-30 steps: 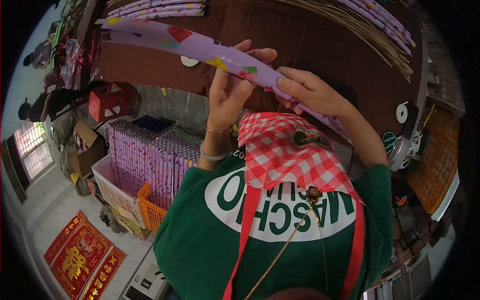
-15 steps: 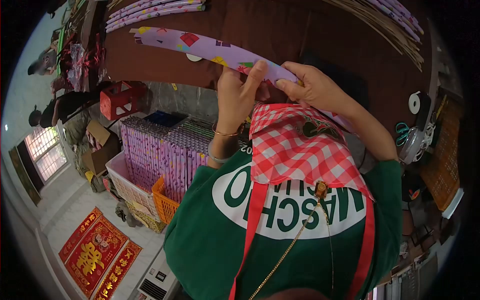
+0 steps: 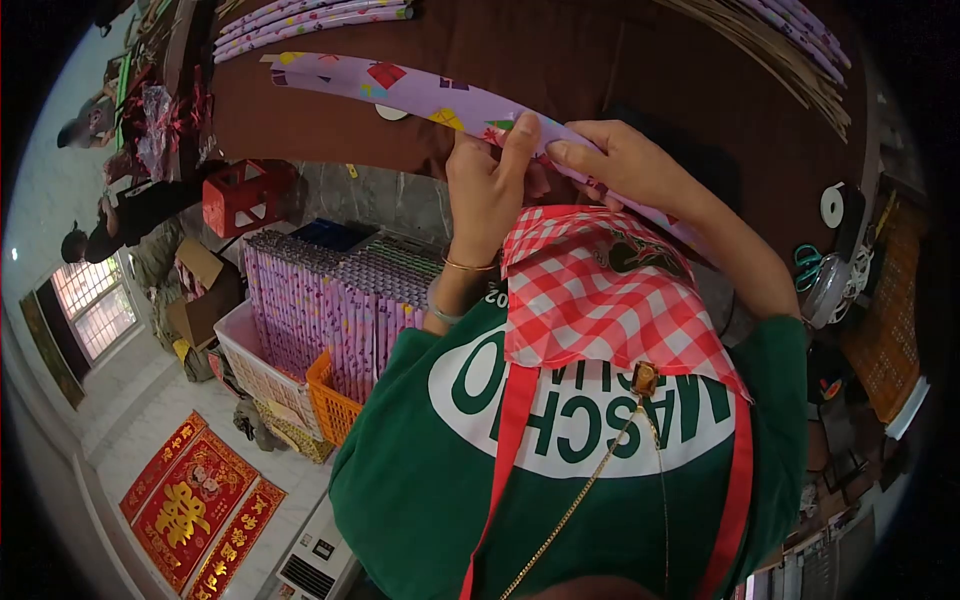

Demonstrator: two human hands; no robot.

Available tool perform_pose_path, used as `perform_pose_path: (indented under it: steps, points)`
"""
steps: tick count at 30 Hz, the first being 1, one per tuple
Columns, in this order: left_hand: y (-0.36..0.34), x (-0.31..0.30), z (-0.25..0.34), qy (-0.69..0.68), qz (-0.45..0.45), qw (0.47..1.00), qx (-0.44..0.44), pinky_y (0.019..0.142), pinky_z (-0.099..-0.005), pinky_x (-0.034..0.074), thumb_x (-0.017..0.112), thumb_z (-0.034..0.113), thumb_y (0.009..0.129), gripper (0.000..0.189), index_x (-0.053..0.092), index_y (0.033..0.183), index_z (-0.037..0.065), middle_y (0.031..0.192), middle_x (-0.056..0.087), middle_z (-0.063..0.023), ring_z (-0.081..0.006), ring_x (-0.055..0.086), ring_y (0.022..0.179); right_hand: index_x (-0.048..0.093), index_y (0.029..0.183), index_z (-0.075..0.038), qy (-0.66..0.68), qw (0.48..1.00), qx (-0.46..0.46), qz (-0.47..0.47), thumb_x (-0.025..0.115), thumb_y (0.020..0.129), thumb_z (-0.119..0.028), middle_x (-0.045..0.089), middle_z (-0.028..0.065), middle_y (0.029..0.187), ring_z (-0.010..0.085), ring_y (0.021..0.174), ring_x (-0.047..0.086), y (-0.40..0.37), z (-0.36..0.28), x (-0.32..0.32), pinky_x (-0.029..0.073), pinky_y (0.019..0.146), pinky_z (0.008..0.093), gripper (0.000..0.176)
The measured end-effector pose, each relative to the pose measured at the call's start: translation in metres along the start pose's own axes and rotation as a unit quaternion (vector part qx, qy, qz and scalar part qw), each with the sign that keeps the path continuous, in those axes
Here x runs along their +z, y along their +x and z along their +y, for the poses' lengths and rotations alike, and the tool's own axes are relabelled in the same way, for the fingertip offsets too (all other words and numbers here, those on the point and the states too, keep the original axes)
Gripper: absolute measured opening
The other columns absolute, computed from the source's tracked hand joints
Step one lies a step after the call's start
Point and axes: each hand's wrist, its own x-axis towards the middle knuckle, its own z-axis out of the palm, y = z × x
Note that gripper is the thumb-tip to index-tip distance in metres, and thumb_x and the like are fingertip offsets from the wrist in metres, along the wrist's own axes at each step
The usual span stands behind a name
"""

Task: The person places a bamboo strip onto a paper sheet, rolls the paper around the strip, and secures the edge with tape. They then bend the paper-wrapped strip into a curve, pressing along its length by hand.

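A long strip of purple gift-printed paper (image 3: 400, 92) runs slantwise across the upper middle, curled along its length. A tan stick end (image 3: 269, 59) pokes out at its far left tip. My left hand (image 3: 490, 185), with a gold bangle at the wrist, is closed on the middle of the strip, thumb on top and fingers beneath. Just to its right, my right hand (image 3: 625, 165) grips the strip, thumb along the upper face and fingers mostly hidden. The strip carries on past it toward the lower right, beside the red checked apron (image 3: 610, 310).
Purple patterned rolls (image 3: 310, 28) and tan sticks (image 3: 760, 50) lie on the brown table (image 3: 300, 125). Scissors (image 3: 806, 265) and a white tape roll (image 3: 832, 205) sit at right. A crate (image 3: 255, 360) of upright rolls and a red stool (image 3: 245, 198) stand at left.
My right hand has changed its grip, with its thumb now laid further left along the strip. The left hand has shifted slightly right. More of the strip shows below the right hand.
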Motion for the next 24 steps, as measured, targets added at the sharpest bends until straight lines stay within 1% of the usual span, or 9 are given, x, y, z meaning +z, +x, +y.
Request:
perform_pose_path:
  steps: [7, 9, 11, 12, 14, 15, 17, 20, 24]
  points:
    - [0.002, -0.002, -0.003, -0.013, -0.006, 1.000, -0.005, 0.040, -0.0214, 0.039, 0.056, 0.024, 0.089, 0.029, 0.056, 0.077, -0.002, 0.057, 0.056, -0.0033, -0.0079, 0.052, 0.044, 0.051, 0.093, -0.004, 0.052, 0.997, -0.015, -0.049, 0.049, 0.092, -0.029, 0.051, 0.0002, 0.069, 0.0052, 0.054, 0.049, -0.006, 0.001, -0.005, 0.042, 0.047, 0.0180, 0.026]
    - [0.004, -0.007, -0.005, -0.024, -0.036, 0.999, -0.023, 0.041, -0.0205, 0.041, 0.053, 0.025, 0.091, 0.024, 0.051, 0.088, 0.001, 0.067, 0.058, -0.0053, -0.0095, 0.052, 0.046, 0.051, 0.094, -0.003, 0.059, 0.996, -0.009, -0.063, 0.050, 0.091, -0.027, 0.052, 0.0012, 0.070, 0.0057, 0.055, 0.050, -0.008, 0.003, -0.006, 0.043, 0.050, 0.0187, 0.024]
    - [0.006, -0.011, -0.001, -0.044, -0.028, 0.998, -0.032, 0.041, -0.0205, 0.041, 0.053, 0.025, 0.091, 0.025, 0.051, 0.087, 0.001, 0.066, 0.057, -0.0051, -0.0097, 0.052, 0.046, 0.050, 0.095, -0.002, 0.040, 0.992, -0.094, -0.067, 0.050, 0.090, -0.024, 0.055, 0.0037, 0.074, 0.0066, 0.057, 0.052, -0.010, 0.008, -0.006, 0.044, 0.053, 0.0202, 0.022]
    - [0.007, -0.014, 0.001, -0.065, -0.018, 0.997, -0.041, 0.041, -0.0205, 0.041, 0.053, 0.026, 0.091, 0.025, 0.050, 0.086, 0.002, 0.066, 0.057, -0.0049, -0.0098, 0.052, 0.045, 0.050, 0.095, -0.002, 0.039, 0.992, -0.095, -0.067, 0.050, 0.090, -0.024, 0.055, 0.0037, 0.074, 0.0066, 0.057, 0.052, -0.012, 0.008, -0.006, 0.044, 0.053, 0.0202, 0.022]
    - [0.011, -0.020, -0.002, -0.075, -0.020, 0.996, -0.054, 0.040, -0.0209, 0.041, 0.053, 0.026, 0.091, 0.025, 0.050, 0.085, 0.002, 0.064, 0.056, -0.0048, -0.0100, 0.051, 0.045, 0.051, 0.094, -0.001, 0.140, 0.985, -0.049, -0.088, 0.051, 0.090, -0.022, 0.057, 0.0046, 0.074, 0.0073, 0.056, 0.053, -0.016, 0.006, -0.006, 0.045, 0.053, 0.0212, 0.021]
    - [0.011, -0.021, -0.002, -0.062, -0.027, 0.996, -0.057, 0.040, -0.0210, 0.041, 0.053, 0.026, 0.091, 0.024, 0.050, 0.085, 0.003, 0.063, 0.056, -0.0047, -0.0100, 0.051, 0.045, 0.051, 0.094, -0.001, 0.141, 0.985, -0.048, -0.088, 0.051, 0.090, -0.022, 0.057, 0.0046, 0.074, 0.0073, 0.056, 0.053, -0.015, 0.005, -0.007, 0.045, 0.053, 0.0212, 0.021]
    - [0.012, -0.020, -0.002, -0.050, -0.033, 0.996, -0.060, 0.040, -0.0211, 0.041, 0.053, 0.025, 0.091, 0.023, 0.050, 0.085, 0.003, 0.062, 0.056, -0.0046, -0.0100, 0.051, 0.045, 0.052, 0.093, -0.002, 0.109, 0.991, 0.022, -0.079, 0.050, 0.091, -0.025, 0.056, 0.0038, 0.070, 0.0063, 0.054, 0.053, -0.011, 0.003, -0.008, 0.044, 0.051, 0.0195, 0.023]
    - [0.011, -0.013, -0.005, -0.043, 0.002, 0.999, -0.019, 0.036, -0.0200, 0.037, 0.055, 0.025, 0.090, 0.027, 0.051, 0.079, 0.001, 0.057, 0.054, -0.0025, -0.0079, 0.051, 0.041, 0.053, 0.091, -0.003, 0.065, 0.994, 0.074, -0.050, 0.049, 0.092, -0.026, 0.055, 0.0024, 0.067, 0.0047, 0.052, 0.052, -0.010, -0.007, -0.004, 0.043, 0.050, 0.0176, 0.024]
    - [0.009, -0.015, -0.006, -0.040, -0.007, 0.999, -0.021, 0.038, -0.0208, 0.038, 0.054, 0.025, 0.090, 0.025, 0.052, 0.083, 0.001, 0.059, 0.055, -0.0034, -0.0088, 0.051, 0.043, 0.052, 0.091, -0.003, 0.078, 0.994, 0.032, -0.074, 0.048, 0.093, -0.028, 0.054, 0.0012, 0.066, 0.0033, 0.051, 0.050, -0.006, 0.006, -0.006, 0.042, 0.048, 0.0160, 0.025]
